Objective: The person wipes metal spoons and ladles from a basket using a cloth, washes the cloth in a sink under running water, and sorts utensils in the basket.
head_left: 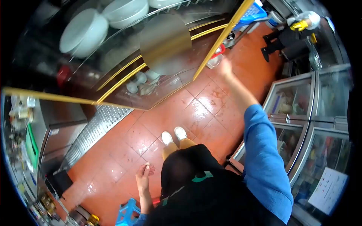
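Observation:
My right hand [225, 68] is stretched forward at the edge of an open gold-framed cabinet door [222, 40]. Motion blurs its fingers, and whether it grips anything is unclear. Just beyond it is a clear container with a red rim [215, 61]. My left hand [144, 174] hangs low over the tiled floor, its fingers loosely curled and apart, with nothing in it. White bowls [83, 33] stand inside the cabinet at the upper left. Spoons or ladles [140, 82] show through the cabinet's lower glass.
Glass-door fridges [292, 98] line the right side. A person with yellow gloves [299, 25] stands at the upper right. A blue stool [127, 213] is by my left arm. A perforated metal panel [96, 130] and a steel counter [56, 113] are at the left.

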`<state>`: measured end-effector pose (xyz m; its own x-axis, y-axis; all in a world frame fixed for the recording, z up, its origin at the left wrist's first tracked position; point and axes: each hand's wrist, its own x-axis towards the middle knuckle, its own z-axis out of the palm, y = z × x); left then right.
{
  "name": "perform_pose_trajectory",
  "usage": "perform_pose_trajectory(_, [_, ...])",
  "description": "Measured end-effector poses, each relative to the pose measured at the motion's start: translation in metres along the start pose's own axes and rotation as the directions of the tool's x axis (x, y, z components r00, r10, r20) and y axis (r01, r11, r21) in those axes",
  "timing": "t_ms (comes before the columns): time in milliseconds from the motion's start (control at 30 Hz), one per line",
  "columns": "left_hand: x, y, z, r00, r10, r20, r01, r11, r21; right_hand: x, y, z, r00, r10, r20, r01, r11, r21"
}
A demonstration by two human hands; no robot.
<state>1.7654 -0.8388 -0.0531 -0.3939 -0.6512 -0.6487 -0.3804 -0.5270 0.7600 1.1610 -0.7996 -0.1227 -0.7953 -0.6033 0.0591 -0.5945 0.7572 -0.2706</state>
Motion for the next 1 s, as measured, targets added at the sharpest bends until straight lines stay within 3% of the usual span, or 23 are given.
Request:
perform_pose_trajectory(33, [0.014,-0.001,0.001,0.999,-0.035,-0.027,0.035,0.999,0.001,0.022,0.006,-0.044,0.961,-0.008,-0.276,0.047,0.99,0.136])
perform_pose_trajectory(67, [0.022,-0.005,0.003,0.995,-0.078,-0.06,0.078,0.997,0.0,0.035,0.005,-0.079,0.97,0.156,-0.188,-0.123,0.977,0.176])
perform_pose_trajectory(100, [0.031,-0.009,0.004,0.994,-0.099,-0.042,0.099,0.995,0.003,0.05,0.014,-0.082,0.937,0.158,-0.31,-0.083,0.967,0.243])
perform_pose_trajectory(133, [0.042,-0.01,0.008,0.997,-0.078,0.004,0.078,0.997,0.001,0.073,0.023,-0.087,0.951,0.196,-0.238,-0.09,0.915,0.394])
perform_pose_trajectory(167, [0.05,-0.011,0.014,0.998,-0.053,0.033,0.053,0.999,-0.003,0.098,0.039,-0.077,0.964,0.097,-0.247,0.057,0.833,0.55])
perform_pose_trajectory(200, [0.05,-0.013,0.017,1.0,-0.011,0.023,0.01,1.0,0.01,0.111,0.027,-0.081,0.987,0.01,-0.163,0.118,0.652,0.749])
perform_pose_trajectory(233, [0.042,-0.01,0.02,0.999,-0.032,-0.01,0.032,0.999,0.025,0.112,0.008,-0.093,0.996,0.029,-0.086,0.031,0.782,0.622])
perform_pose_trajectory(367, [0.033,-0.012,0.04,0.999,-0.035,0.028,0.033,0.997,0.068,0.15,0.012,-0.063,0.973,0.216,-0.081,-0.077,0.634,0.77])
perform_pose_trajectory(433, [0.02,-0.022,0.06,1.0,-0.005,0.002,0.005,0.996,0.085,0.135,-0.004,-0.068,0.909,0.281,-0.308,-0.074,0.836,0.544])
perform_pose_trajectory(500, [0.001,-0.02,0.091,0.985,-0.017,-0.172,0.032,0.996,0.085,0.113,0.003,-0.074,0.915,0.239,-0.325,-0.088,0.905,0.416])
perform_pose_trajectory(567, [-0.029,-0.007,0.141,0.977,-0.007,-0.213,0.004,1.0,-0.011,0.043,0.001,-0.103,0.92,0.161,-0.358,0.019,0.893,0.451])
perform_pose_trajectory(633, [-0.064,0.018,0.194,0.942,0.128,-0.309,-0.14,0.99,-0.016,-0.041,0.024,-0.115,0.926,0.104,-0.362,0.098,0.861,0.499])
perform_pose_trajectory(700, [-0.077,0.035,0.232,0.878,0.3,-0.373,-0.317,0.948,0.017,-0.13,0.036,-0.128,0.894,0.006,-0.448,0.31,0.714,0.628])
perform_pose_trajectory(733, [-0.084,0.049,0.244,0.874,0.295,-0.387,-0.312,0.95,0.019,-0.175,0.041,-0.141,0.913,-0.103,-0.394,0.335,0.739,0.584])
perform_pose_trajectory(767, [-0.088,0.067,0.256,0.868,0.267,-0.419,-0.333,0.939,-0.09,-0.22,0.046,-0.154,0.919,-0.211,-0.333,0.37,0.754,0.542])
perform_pose_trajectory(800, [-0.091,0.079,0.264,0.861,0.243,-0.447,-0.36,0.912,-0.198,-0.264,0.065,-0.145,0.939,-0.275,-0.205,0.343,0.772,0.536])
perform_pose_trajectory(867, [-0.098,0.09,0.265,0.854,0.235,-0.463,-0.369,0.903,-0.222,-0.327,0.091,-0.149,0.915,-0.391,0.102,0.28,0.795,0.538])
perform_pose_trajectory(967, [-0.1,0.089,0.244,0.813,0.283,-0.508,-0.433,0.878,-0.204,-0.383,0.146,-0.125,0.914,-0.219,0.342,0.02,0.865,0.502])
perform_pose_trajectory(1000, [-0.107,0.096,0.24,0.799,0.31,-0.516,-0.406,0.91,-0.082,-0.396,0.167,-0.114,0.9,-0.11,0.422,-0.088,0.902,0.422])
